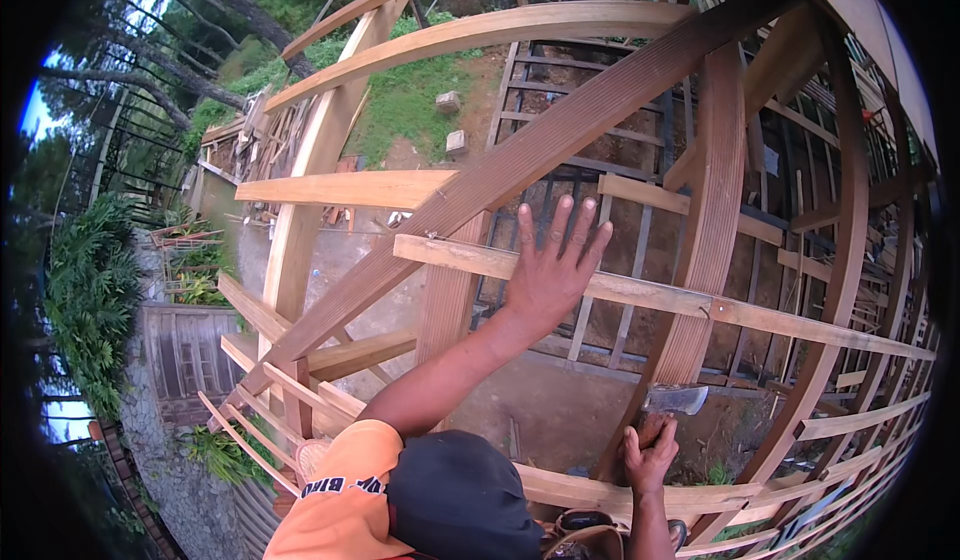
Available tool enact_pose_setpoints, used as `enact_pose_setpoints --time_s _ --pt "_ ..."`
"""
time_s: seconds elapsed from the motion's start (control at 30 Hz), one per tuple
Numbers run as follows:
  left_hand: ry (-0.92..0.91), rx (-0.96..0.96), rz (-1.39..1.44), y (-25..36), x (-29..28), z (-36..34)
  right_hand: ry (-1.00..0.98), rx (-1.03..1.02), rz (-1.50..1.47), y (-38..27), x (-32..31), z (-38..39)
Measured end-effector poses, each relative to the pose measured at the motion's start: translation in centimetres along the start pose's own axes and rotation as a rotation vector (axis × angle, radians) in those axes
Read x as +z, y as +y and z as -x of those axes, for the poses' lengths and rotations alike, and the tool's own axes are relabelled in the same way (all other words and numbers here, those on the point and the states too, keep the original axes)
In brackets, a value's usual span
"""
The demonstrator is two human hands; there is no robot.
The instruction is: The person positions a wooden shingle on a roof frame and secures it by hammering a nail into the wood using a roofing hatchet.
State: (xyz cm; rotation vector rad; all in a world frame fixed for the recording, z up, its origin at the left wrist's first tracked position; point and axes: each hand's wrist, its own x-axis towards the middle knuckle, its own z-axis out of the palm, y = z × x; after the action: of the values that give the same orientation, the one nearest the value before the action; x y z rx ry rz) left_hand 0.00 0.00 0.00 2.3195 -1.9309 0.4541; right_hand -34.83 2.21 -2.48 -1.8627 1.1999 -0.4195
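Note:
My left hand is open, its fingers spread and stretched out flat across a pale wooden batten. Whether the palm presses on the wood cannot be made out. That batten crosses over a brown grooved rafter, and a joint or nail mark shows where they meet. Lower down, my right hand is closed around the short handle of a hatchet. Its grey metal head lies against the lower part of the same rafter, blade to the right. My left arm comes out of an orange sleeve.
A dark diagonal beam runs from upper right to lower left. More battens and rafters line the right side. Far below are bare ground, a grid of dark metal bars and two pale blocks. Trees and a stone wall stand left.

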Motion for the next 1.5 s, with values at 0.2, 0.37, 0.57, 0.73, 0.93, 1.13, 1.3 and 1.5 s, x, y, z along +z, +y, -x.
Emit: enact_pose_setpoints --time_s 0.2,0.37,0.57,0.73,0.93,1.13,1.3,1.5 --pt "-0.03 -0.043 0.054 -0.6 -0.5 0.4 0.06 -0.068 -0.003 -0.1 1.4 0.2" --pt "0.002 -0.006 0.074 -0.1 0.1 0.1 0.085 -0.12 0.093 -0.3 0.4 -0.4" --pt "-0.003 -0.005 0.127 -0.1 -0.3 -0.1 0.093 -0.125 0.133 -0.1 0.4 -0.3" --pt "0.023 -0.019 0.12 -0.7 0.0 0.0 0.022 -0.046 0.098 0.4 0.6 0.1" --pt "-0.034 -0.038 0.164 0.2 -0.2 -1.3 0.079 -0.035 0.092 0.3 0.5 -0.2" --pt "-0.14 -0.072 0.144 -1.0 -0.8 -0.3 0.013 -0.064 0.035 -0.2 1.0 -1.0" --pt "-0.083 -0.017 0.158 0.3 -1.3 -0.9 0.088 -0.081 0.019 -0.2 0.3 0.3" --pt "-0.201 -0.073 0.2 -1.2 -1.1 -1.3 0.068 -0.067 0.025 -1.0 0.9 -1.2"
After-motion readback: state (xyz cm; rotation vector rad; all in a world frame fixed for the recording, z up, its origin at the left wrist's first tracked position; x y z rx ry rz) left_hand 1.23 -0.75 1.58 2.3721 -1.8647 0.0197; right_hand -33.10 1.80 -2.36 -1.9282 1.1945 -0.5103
